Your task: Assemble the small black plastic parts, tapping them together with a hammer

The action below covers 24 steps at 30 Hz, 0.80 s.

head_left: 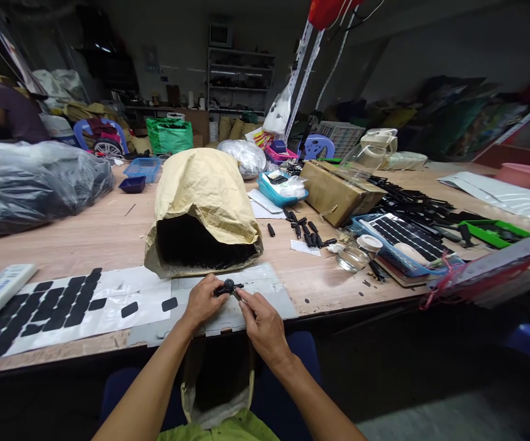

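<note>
My left hand (204, 301) is closed on a small black part (229, 285) with a rounded knob, above the grey board (265, 288) at the table's front edge. The fingers of my right hand (260, 321) pinch at the near side of that part; whatever they hold there is too small to make out. Just beyond my hands a tan sack (205, 184) lies on its side, its dark mouth facing me. Left of my hands is a white sheet (150, 285) with rows of black rounded pads (63, 303). Below, a second open sack (219, 392) stands at my lap.
Several black handle-like pieces (308, 233) lie right of the sack, near a glass jar (354, 256), a cardboard box (338, 190) and a blue tray (384, 245). A big plastic bag (35, 184) fills the left side. A person (14, 110) sits far left.
</note>
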Each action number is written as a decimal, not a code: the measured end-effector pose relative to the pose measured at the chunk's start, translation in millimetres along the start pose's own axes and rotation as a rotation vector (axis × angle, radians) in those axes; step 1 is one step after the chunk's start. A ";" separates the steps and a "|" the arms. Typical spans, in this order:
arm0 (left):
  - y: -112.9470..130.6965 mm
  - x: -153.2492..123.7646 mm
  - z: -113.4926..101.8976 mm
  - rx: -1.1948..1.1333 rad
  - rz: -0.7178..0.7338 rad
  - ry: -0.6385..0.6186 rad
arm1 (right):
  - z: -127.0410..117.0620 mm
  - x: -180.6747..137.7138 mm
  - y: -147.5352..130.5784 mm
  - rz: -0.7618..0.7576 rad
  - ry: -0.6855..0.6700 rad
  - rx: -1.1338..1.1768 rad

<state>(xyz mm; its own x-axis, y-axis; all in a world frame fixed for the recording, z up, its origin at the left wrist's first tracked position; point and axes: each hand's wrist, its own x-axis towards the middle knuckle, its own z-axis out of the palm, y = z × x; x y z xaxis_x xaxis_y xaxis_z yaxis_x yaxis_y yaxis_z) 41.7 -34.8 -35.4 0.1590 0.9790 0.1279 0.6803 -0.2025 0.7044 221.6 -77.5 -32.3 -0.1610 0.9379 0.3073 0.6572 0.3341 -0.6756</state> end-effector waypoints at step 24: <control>16.1 -20.9 -10.3 -0.082 0.039 -0.075 | -31.2 50.1 93.1 0.282 0.254 -0.774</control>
<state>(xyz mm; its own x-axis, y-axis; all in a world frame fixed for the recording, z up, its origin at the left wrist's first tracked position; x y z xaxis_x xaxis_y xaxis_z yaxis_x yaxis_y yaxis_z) 42.0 -58.3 -19.5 0.2394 0.9651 0.1061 0.6124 -0.2349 0.7549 297.6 -2.3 -58.8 0.1926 0.8960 0.4002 0.9797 -0.1523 -0.1305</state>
